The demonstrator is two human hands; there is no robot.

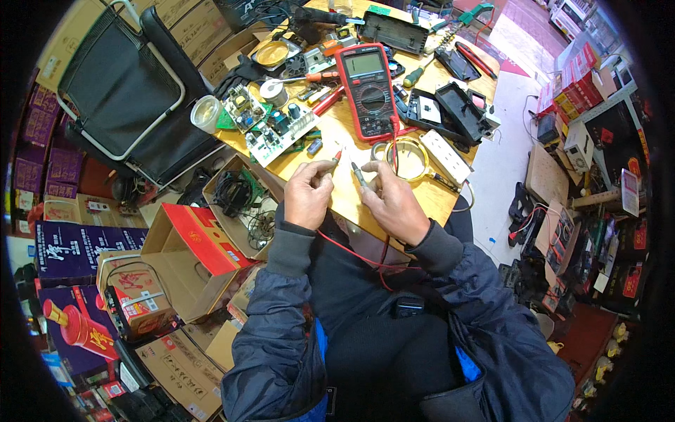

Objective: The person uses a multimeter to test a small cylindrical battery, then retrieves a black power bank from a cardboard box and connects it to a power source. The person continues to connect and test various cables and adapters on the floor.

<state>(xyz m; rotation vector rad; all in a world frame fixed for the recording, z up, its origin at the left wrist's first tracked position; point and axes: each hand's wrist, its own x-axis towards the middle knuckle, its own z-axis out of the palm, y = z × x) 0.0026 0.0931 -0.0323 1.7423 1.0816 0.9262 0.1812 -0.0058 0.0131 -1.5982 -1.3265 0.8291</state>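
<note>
From my head view, a pale circuit board (285,133) crowded with components lies leftmost on the yellow wooden table (344,204). Beside it, my left hand (308,193) pinches a slim, red-tipped test probe (337,157) above the tabletop. Beyond sits a rectangular, red-rimmed, dark-faced multimeter (369,97). My right hand (394,200) pinches a slim dark-grey test probe (358,174), its tip near the red one.

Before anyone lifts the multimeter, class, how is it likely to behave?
The multimeter would likely feel stiff, judging by its boxy build. Its flat-sided shape makes rolling unlikely. Lifting it may tug the red lead at its lower end.
</note>
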